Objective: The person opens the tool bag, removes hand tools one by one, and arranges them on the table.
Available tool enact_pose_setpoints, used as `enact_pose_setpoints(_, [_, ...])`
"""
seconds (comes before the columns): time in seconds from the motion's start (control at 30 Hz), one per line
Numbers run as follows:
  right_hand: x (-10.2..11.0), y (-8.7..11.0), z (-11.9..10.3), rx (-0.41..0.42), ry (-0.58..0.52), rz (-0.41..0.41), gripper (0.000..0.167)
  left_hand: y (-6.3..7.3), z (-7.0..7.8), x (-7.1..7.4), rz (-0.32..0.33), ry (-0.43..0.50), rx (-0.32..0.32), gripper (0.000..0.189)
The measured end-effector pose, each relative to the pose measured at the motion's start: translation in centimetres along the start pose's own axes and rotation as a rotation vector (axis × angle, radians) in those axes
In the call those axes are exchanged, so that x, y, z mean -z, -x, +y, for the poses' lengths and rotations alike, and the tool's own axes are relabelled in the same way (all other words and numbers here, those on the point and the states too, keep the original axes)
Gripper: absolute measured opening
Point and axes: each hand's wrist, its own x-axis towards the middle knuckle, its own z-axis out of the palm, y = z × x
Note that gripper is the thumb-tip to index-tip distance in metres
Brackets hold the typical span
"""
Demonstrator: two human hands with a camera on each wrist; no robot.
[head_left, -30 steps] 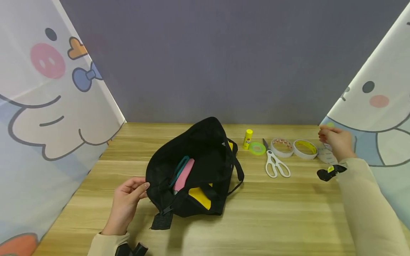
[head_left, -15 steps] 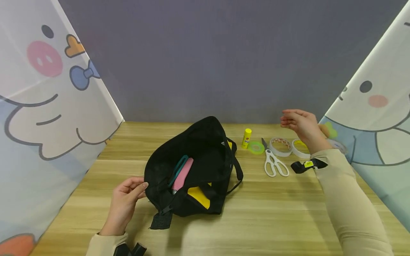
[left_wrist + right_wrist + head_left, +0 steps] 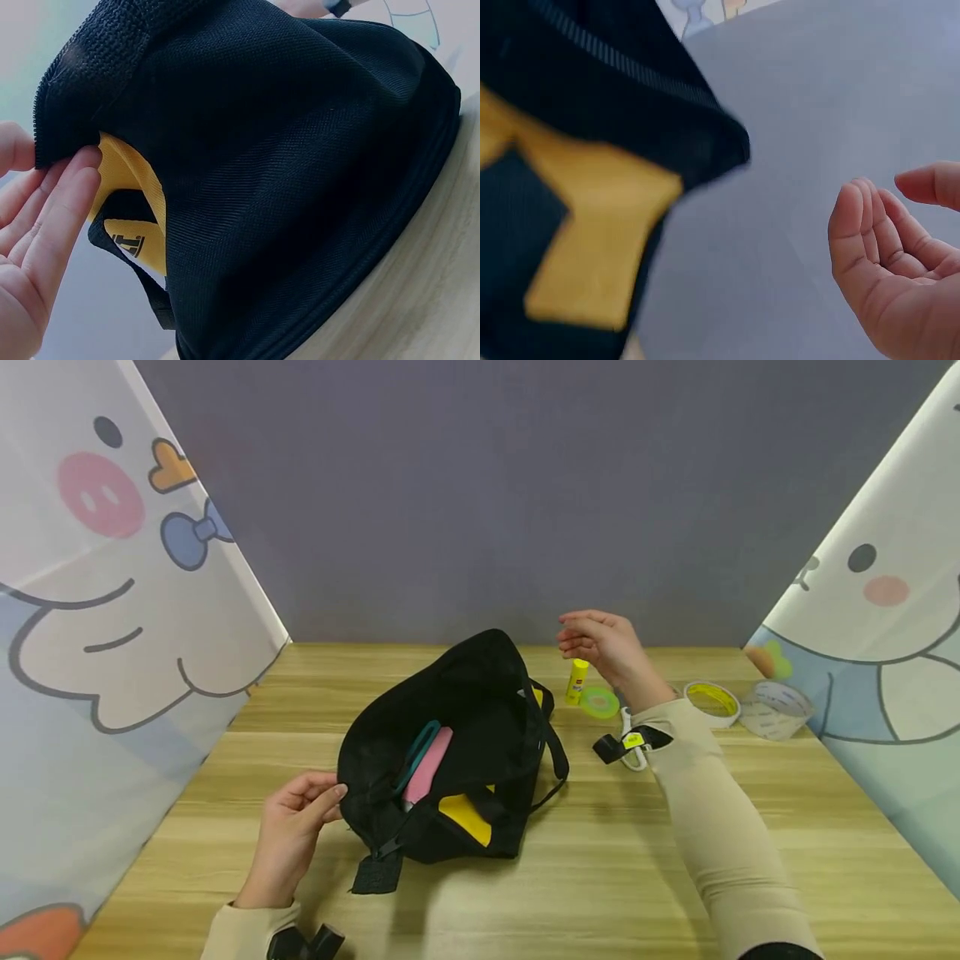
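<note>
A black zippered bag (image 3: 491, 693) with yellow patches stands unzipped on the table, its mouth spread wide. My left hand (image 3: 288, 835) pinches the bag's left edge between thumb and fingers, as the left wrist view (image 3: 45, 217) also shows. Inside lie a pink item (image 3: 428, 766) and a teal one (image 3: 417, 753), their kinds unclear. To the right of the bag my right hand (image 3: 611, 647) hangs in the air holding nothing, fingers loosely bent. Just below it stand a yellow glue stick (image 3: 577, 682) and a green tape roll (image 3: 599, 702).
White-handled scissors (image 3: 636, 760) lie mostly hidden under my right forearm. Farther right sit a white tape roll with a yellow core (image 3: 712, 704) and a clear tape roll (image 3: 776, 710). A grey panel (image 3: 450, 502) closes off the table's back, with cartoon-printed sheets (image 3: 885, 635) at both sides.
My right hand has swept left from beside the clear tape roll, over the tape rolls and scissors, toward the bag. My left hand keeps its pinch on the bag's edge.
</note>
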Motion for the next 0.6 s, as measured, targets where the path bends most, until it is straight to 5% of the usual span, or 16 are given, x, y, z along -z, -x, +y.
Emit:
enact_pose_setpoints(0.33, [-6.0,-1.5,1.2,-0.001,-0.021,-0.124,0.021,0.0,-0.1,0.0,0.002,-0.002,-0.011,0.036])
enact_pose_setpoints(0.6, [-8.7,-2.8,2.3,-0.035,-0.031,-0.151,0.012,0.0,-0.1,-0.1,-0.001,-0.001,-0.03,0.035])
